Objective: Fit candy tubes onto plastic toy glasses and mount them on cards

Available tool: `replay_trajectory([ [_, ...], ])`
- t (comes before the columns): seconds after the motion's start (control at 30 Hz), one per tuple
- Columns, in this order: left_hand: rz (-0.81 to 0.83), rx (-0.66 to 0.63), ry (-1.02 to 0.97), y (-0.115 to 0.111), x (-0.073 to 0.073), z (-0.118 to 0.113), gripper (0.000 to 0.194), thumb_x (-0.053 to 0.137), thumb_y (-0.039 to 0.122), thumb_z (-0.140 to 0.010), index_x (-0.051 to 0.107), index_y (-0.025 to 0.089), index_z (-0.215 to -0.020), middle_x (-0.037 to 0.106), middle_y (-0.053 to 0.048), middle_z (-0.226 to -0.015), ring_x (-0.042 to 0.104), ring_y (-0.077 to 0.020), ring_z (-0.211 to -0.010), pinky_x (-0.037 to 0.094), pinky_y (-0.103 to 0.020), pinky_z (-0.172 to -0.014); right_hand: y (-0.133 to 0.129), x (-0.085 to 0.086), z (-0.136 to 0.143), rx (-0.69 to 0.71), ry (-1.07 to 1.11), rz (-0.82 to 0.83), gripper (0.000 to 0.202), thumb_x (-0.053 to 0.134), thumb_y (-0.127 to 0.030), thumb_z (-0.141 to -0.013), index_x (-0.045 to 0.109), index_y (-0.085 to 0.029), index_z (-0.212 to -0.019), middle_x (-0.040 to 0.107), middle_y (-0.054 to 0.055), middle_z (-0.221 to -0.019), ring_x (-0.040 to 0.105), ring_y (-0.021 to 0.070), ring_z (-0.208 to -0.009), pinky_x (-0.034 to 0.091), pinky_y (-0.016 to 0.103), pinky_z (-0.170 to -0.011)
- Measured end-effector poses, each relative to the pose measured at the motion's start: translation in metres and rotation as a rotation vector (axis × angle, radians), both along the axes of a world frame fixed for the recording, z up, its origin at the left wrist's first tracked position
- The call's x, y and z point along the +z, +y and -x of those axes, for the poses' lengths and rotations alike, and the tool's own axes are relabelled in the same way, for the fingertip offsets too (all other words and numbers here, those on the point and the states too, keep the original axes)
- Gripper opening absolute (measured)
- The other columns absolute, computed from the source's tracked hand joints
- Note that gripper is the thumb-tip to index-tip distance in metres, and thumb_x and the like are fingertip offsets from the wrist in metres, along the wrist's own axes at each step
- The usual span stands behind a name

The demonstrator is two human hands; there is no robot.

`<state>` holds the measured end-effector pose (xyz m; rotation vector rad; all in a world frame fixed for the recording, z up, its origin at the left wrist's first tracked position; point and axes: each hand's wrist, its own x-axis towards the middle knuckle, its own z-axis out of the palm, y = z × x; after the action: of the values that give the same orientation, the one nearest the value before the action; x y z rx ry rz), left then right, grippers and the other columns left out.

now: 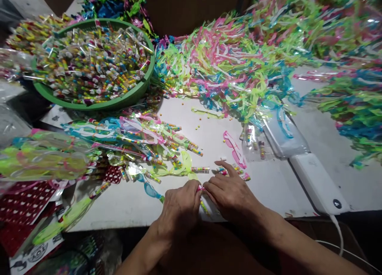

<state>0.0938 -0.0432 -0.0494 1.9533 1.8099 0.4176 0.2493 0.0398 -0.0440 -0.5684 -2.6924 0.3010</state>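
Observation:
Near the table's front edge my left hand [181, 201] is closed, its fingertips pinching a small pink piece [200, 188]. My right hand [228, 189] meets it from the right, thumb and forefinger pressed on the same pink piece, with another finger raised. Below the fingertips a thin tube of colored candy [204, 206] shows, partly hidden by the hands. Just beyond my right hand lie pink plastic glasses [234, 149] and several candy tubes. Yellow-green plastic glasses [185, 163] lie beyond my left hand, beside a candy tube [200, 169]. Blue glasses [151, 189] are to its left.
A green basket [131, 98] full of candy tubes stands at the back left. Heaped colorful plastic glasses [227, 56] cover the back and right. A white corded device [318, 183] lies at right. Bundled glasses with tubes [140, 134] lie at left.

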Motion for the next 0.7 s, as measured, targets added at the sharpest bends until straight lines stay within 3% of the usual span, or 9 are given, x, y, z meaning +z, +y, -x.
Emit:
replay_trajectory([
  [0.13,-0.126,-0.021,-0.018,-0.005,0.002,-0.003,0.019,0.033,0.022,-0.095,0.045,0.021,-0.08,0.061,0.0,-0.066,0.058,-0.0155,-0.05,0.026,-0.032,-0.046,-0.003,-0.002,0.001,-0.007,0.094,0.029,0.033,0.041,-0.007,-0.088,0.06,-0.018,-0.063,0.047,-0.003,-0.052,0.039,0.0132,-0.05,0.036,0.047,-0.104],
  [0.3,-0.153,0.004,-0.005,-0.002,0.001,-0.005,0.02,0.035,0.017,-0.092,0.047,0.021,-0.077,0.061,-0.001,-0.063,0.057,-0.0157,-0.048,0.026,-0.032,-0.045,0.0,-0.003,0.004,0.018,0.103,-0.029,0.035,0.039,-0.004,-0.087,0.059,-0.018,-0.063,0.046,-0.004,-0.049,0.038,0.0129,-0.046,0.037,0.049,-0.103],
  [0.37,-0.147,0.023,-0.03,0.003,0.002,-0.002,0.018,0.037,0.015,-0.091,0.051,0.019,-0.079,0.063,-0.002,-0.066,0.06,-0.0164,-0.053,0.031,-0.03,-0.047,0.003,0.004,0.008,0.007,0.079,-0.035,0.034,0.036,-0.003,-0.088,0.063,-0.016,-0.074,0.055,0.0,-0.055,0.048,0.0155,-0.052,0.035,0.053,-0.104],
  [0.43,-0.17,0.054,-0.12,0.012,0.007,0.005,0.017,0.039,0.017,-0.092,0.056,0.018,-0.089,0.067,-0.004,-0.074,0.064,-0.0174,-0.063,0.04,-0.028,-0.054,0.007,0.016,0.01,-0.028,0.087,-0.077,0.032,0.035,-0.004,-0.091,0.065,-0.012,-0.094,0.069,0.008,-0.078,0.062,0.0229,-0.076,0.029,0.058,-0.106],
  [0.53,-0.221,0.286,-0.324,0.027,0.025,0.025,0.02,0.043,0.024,-0.094,0.058,0.019,-0.106,0.07,-0.003,-0.08,0.066,-0.0167,-0.069,0.047,-0.026,-0.061,0.015,0.038,0.005,-0.079,0.18,-0.162,0.03,0.04,-0.01,-0.093,0.058,-0.013,-0.118,0.067,0.015,-0.112,0.056,0.0292,-0.111,0.018,0.058,-0.111],
  [0.63,-0.318,0.687,-0.691,0.044,0.05,0.048,0.019,0.049,0.034,-0.094,0.057,0.02,-0.103,0.07,-0.001,-0.077,0.056,-0.0098,-0.049,0.042,-0.021,-0.047,0.029,0.046,-0.009,-0.166,0.27,-0.168,0.031,0.047,-0.011,-0.092,0.055,-0.017,-0.122,0.068,0.013,-0.109,0.059,0.0272,-0.108,0.023,0.055,-0.111],
  [0.7,-0.429,0.829,-0.966,0.056,0.062,0.063,0.024,0.048,0.041,-0.094,0.056,0.02,-0.101,0.07,-0.002,-0.084,0.049,-0.0061,-0.042,0.039,-0.019,-0.042,0.041,0.036,-0.022,-0.298,0.289,-0.168,0.031,0.048,-0.008,-0.091,0.056,-0.018,-0.119,0.068,0.012,-0.106,0.062,0.0265,-0.101,0.035,0.053,-0.104],
])
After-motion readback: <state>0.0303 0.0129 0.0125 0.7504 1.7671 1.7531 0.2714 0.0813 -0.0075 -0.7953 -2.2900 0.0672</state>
